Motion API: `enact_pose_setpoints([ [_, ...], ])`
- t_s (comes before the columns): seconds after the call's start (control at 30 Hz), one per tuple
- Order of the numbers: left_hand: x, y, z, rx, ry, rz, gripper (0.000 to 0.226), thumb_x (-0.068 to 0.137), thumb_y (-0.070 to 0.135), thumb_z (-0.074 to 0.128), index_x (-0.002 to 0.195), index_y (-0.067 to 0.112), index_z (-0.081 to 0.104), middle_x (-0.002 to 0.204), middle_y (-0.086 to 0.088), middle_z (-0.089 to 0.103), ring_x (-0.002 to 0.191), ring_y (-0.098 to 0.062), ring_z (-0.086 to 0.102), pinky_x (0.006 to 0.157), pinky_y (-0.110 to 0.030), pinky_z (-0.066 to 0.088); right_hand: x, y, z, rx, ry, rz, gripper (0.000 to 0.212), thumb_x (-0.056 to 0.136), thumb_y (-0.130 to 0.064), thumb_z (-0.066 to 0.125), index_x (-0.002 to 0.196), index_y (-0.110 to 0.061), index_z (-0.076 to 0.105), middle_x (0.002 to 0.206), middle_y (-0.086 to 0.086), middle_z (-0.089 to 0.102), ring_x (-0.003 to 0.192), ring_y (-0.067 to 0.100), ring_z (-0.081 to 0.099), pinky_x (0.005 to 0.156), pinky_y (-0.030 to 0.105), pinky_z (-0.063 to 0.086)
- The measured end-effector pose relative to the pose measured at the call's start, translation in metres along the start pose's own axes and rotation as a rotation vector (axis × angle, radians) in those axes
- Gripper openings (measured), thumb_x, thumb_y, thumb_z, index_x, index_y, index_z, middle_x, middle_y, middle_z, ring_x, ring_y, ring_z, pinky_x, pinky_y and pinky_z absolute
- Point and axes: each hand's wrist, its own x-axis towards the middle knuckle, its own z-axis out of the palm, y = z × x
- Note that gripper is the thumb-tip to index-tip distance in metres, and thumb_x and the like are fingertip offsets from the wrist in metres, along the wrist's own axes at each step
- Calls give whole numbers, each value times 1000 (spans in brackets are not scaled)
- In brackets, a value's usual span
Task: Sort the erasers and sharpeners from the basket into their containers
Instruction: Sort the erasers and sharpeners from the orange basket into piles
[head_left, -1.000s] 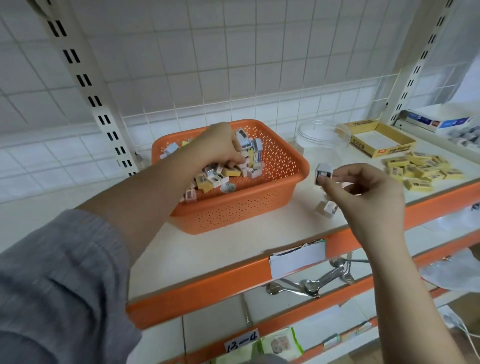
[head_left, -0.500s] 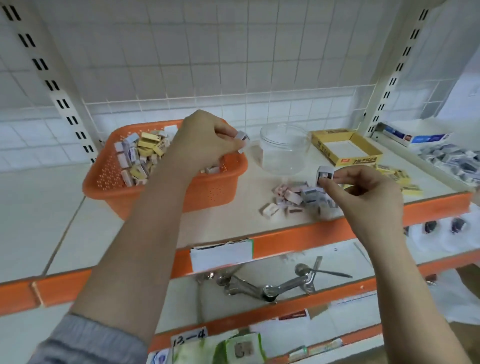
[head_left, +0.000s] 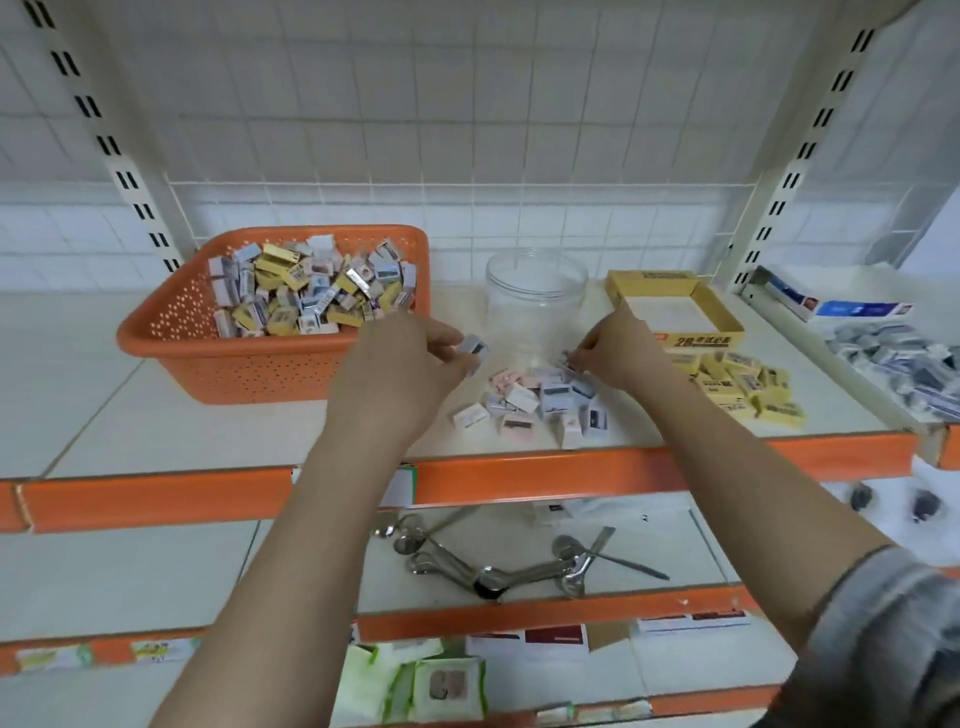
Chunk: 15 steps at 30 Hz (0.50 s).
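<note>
Your left hand (head_left: 410, 358) pinches a small white-and-grey sharpener (head_left: 474, 349) between thumb and fingertips, held just above the shelf (head_left: 156, 415) between the orange basket (head_left: 249, 364) and the loose pile of sharpeners (head_left: 540, 397) near the shelf's front edge. Your right hand (head_left: 618, 348) is down at the far side of that pile with its fingers curled together as if pinching a piece, but the blur hides what, if anything, it has hold of, so you cannot tell. The basket at the back left of the shelf is full of mixed yellow erasers and pale sharpeners, so the sorting looks to be at an early stage. The clear jar (head_left: 535, 291) stands empty behind the pile, the yellow box (head_left: 675, 306) beside it toward the right, with a heap of yellow erasers (head_left: 743, 384) in front of the box. The step in hand looks like adding sharpeners to their pile; next, set yours down on it, or in the jar, then reach back into the basket.
</note>
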Motion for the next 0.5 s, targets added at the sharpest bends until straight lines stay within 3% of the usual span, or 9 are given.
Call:
enact_pose_setpoints([
  [0.17,-3,-1,29,290,55,21,28,93,38,55,117,27,64,109,7,66,100,-18,61,79,-29,49,-13,4,4,59,93,11,29,87,-19,60,67,-1,67,60,10,62,60,24,58,54,28,42],
  [0.27,7,-1,50,369,18,-13,15,95,28,51,95,21,64,95,1,62,91,-22,62,65,-27,43,-35,3,-7,168,221,-73,37,87,-14,57,50,-12,50,46,-1,44,47,14,42,48,25,31],
  [0.33,15,-3,61,426,14,-39,12,94,20,51,88,20,62,91,1,60,89,-22,62,60,-27,38,-51,4,-14,262,281,-116,37,87,-13,57,50,-19,50,47,-6,46,46,10,43,49,24,32],
  [0.5,23,-11,65,309,1,-98,25,94,26,54,117,26,63,114,2,64,104,-21,60,70,-27,40,-77,2,-21,349,319,-145,17,88,-15,59,74,-13,68,72,-1,65,52,6,51,49,18,38],
])
